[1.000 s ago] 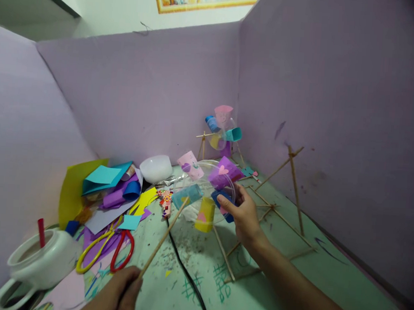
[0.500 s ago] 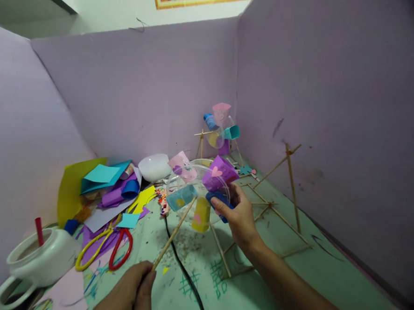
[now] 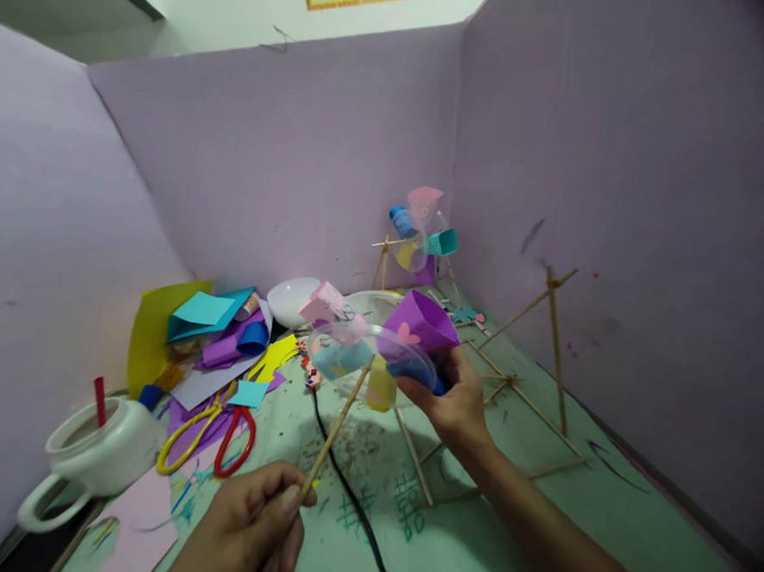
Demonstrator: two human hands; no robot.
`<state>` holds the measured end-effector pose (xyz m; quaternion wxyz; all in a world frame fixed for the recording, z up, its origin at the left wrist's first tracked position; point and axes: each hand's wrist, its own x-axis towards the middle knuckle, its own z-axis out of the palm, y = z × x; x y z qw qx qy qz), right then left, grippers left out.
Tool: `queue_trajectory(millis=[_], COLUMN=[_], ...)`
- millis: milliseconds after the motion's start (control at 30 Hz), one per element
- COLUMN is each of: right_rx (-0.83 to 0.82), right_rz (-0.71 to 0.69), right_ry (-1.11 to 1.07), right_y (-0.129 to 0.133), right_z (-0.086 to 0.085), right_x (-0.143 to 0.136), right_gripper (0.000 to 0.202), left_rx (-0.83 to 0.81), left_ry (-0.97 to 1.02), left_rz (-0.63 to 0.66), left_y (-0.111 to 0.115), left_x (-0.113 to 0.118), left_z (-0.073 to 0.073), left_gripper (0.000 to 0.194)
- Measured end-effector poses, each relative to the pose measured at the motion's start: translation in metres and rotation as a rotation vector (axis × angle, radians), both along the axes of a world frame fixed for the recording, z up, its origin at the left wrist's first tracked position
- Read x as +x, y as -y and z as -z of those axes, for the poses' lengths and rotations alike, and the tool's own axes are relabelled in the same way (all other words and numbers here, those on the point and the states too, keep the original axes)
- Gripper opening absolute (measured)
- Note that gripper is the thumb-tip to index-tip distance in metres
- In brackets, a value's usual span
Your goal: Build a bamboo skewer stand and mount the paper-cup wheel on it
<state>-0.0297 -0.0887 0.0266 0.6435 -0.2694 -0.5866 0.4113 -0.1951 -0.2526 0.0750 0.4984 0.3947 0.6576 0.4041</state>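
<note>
My left hand [image 3: 264, 516] pinches the lower end of a thin wooden stick [image 3: 338, 426], whose upper end meets a clear plastic wheel [image 3: 346, 329]. Around the wheel sit paper cups: purple with a pink heart [image 3: 418, 323], pink [image 3: 332, 307], light blue [image 3: 342, 359], yellow [image 3: 381, 388] and dark blue [image 3: 415, 374]. My right hand [image 3: 458, 403] is closed round the dark blue cup at the wheel's right side, just under the purple one. Its fingertips are partly hidden behind the cups.
A stick frame [image 3: 512, 380] stands on the right. Another cup wheel [image 3: 411, 236] is at the back corner. Paper scraps [image 3: 203, 310], yellow scissors [image 3: 184, 438], red scissors [image 3: 236, 441] and a white pot [image 3: 110, 446] lie left. A black cable [image 3: 350, 491] crosses the green table [image 3: 502, 544].
The wheel has tilted flatter, its purple cup now opening more upward. My left hand has turned and shows more of its fingers. The whole view has shifted slightly.
</note>
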Motion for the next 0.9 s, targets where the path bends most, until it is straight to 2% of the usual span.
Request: queue_trajectory(millis=[133, 200, 267, 333, 533, 633, 700, 900], right_rx=[-0.044, -0.046, -0.043, -0.038, -0.036, -0.021, -0.023, -0.004], right_rz=[0.002, 0.003, 0.0, -0.006, -0.015, 0.004, 0.011, -0.008], right_ry=[-0.012, -0.019, -0.024, -0.036, -0.016, 0.021, 0.023, 0.007], right_y=[0.0, 0.0, -0.002, -0.005, -0.005, -0.002, -0.002, -0.006], right_z=[-0.006, -0.005, -0.002, 0.004, 0.01, 0.008, 0.01, 0.02], right_x=[0.002, 0.001, 0.0, 0.001, 0.001, -0.001, -0.002, -0.001], right_gripper=[0.045, 0.045, 0.048, 0.052, 0.05, 0.049, 0.05, 0.046], left_rx=[-0.082, -0.077, -0.055, -0.042, -0.038, -0.044, 0.007, 0.199], left_ry=[0.403, 0.492, 0.485, 0.391, -0.145, -0.25, -0.341, -0.508], left_rz=[0.06, 0.059, 0.038, 0.013, -0.014, -0.007, 0.004, 0.008], left_y=[-0.002, -0.003, -0.004, -0.006, -0.008, -0.005, -0.005, -0.004], left_x=[0.002, 0.007, 0.013, 0.018, 0.017, 0.015, 0.017, 0.02], left_z=[-0.01, -0.012, -0.013, -0.013, -0.025, -0.031, -0.031, -0.019], left_gripper=[0.025, 0.024, 0.024, 0.026, 0.023, 0.02, 0.021, 0.023])
